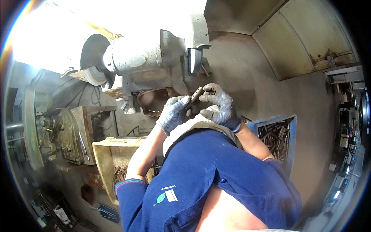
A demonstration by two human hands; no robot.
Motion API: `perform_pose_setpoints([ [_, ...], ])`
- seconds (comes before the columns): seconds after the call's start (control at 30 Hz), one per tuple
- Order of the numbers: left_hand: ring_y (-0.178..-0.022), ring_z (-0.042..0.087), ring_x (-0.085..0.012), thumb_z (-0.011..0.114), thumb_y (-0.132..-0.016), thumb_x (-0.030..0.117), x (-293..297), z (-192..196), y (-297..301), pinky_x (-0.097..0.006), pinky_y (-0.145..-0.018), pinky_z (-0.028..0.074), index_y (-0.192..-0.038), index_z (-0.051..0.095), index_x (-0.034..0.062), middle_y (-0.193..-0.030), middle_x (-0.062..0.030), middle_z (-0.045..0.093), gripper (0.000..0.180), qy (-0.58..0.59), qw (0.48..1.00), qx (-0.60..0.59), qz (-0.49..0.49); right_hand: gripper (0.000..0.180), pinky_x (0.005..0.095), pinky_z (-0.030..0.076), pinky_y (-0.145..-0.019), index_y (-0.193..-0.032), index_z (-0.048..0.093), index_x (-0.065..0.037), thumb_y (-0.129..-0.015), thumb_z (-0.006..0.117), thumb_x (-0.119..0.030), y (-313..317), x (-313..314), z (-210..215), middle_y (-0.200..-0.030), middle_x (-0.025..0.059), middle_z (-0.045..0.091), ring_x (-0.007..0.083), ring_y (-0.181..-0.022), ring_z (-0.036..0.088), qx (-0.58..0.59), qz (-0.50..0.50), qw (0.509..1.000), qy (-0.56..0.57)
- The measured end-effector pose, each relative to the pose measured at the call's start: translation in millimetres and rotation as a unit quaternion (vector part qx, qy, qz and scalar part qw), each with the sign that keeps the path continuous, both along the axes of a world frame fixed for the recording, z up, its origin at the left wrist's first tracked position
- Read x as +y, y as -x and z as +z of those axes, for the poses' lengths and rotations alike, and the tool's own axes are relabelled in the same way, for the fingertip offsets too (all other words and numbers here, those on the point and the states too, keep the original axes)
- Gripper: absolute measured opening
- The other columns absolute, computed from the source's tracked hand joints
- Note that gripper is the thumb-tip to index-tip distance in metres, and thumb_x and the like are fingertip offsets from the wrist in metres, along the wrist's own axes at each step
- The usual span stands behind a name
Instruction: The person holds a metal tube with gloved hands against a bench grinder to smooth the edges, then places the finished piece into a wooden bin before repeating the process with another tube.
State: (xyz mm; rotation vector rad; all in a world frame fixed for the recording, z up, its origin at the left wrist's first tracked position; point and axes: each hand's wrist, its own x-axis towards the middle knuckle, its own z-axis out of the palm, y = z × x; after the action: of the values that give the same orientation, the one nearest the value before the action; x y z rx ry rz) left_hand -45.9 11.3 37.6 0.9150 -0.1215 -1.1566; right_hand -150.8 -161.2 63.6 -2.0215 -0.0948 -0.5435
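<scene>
A short dark metal rod (194,98) with small holes along its side is pinched in my left hand (174,113), which wears a grey-and-blue work glove. The rod slants up to the right in front of my body. My right hand (221,106), gloved alike, is beside the rod's upper end with bent fingers and the thumb held apart from them. Its fingertips come close to that end; whether they touch it I cannot tell. Just beyond my hands stands a bench grinder (137,55), with a pale wheel (94,75) at its left and a guarded wheel (195,60) at its right.
A blue crate (293,133) full of dark metal rods (275,137) stands right of my body. On the left is a yellowish crate (101,162) holding more rods. Farther left stands a greenish machine (71,135). A rusty-looking bowl (154,101) sits below the grinder.
</scene>
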Motion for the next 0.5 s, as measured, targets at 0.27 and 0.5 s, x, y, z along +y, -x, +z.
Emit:
perform_pose_setpoints([
  [0.27, -0.040, 0.040, -0.0058, 0.055, -0.090, 0.033, -3, -1, -10, -0.022, -0.037, 0.029, -0.076, 0.057, 0.0061, -0.051, 0.0015, 0.047, 0.030, -0.038, 0.996, 0.008, -0.086, 0.032, 0.0335, 0.044, -0.086, -0.092, 0.067, 0.001, -0.076, 0.073, -0.026, 5, -5, -18, -0.099, 0.0113, 0.058, 0.0225, -0.097, 0.055, 0.037, 0.017, 0.988, -0.150],
  [0.5, -0.046, 0.042, -0.0043, 0.059, -0.089, 0.033, -17, -27, -26, -0.019, -0.041, 0.031, -0.094, 0.064, 0.0022, -0.062, 0.0037, 0.052, 0.032, -0.094, 0.967, -0.230, 0.053, 0.021, 0.0291, 0.044, -0.084, -0.092, 0.069, -0.001, -0.078, 0.071, -0.017, 2, -11, -40, -0.097, 0.0081, 0.060, 0.0182, -0.096, 0.054, 0.016, -0.054, 0.983, -0.172],
])
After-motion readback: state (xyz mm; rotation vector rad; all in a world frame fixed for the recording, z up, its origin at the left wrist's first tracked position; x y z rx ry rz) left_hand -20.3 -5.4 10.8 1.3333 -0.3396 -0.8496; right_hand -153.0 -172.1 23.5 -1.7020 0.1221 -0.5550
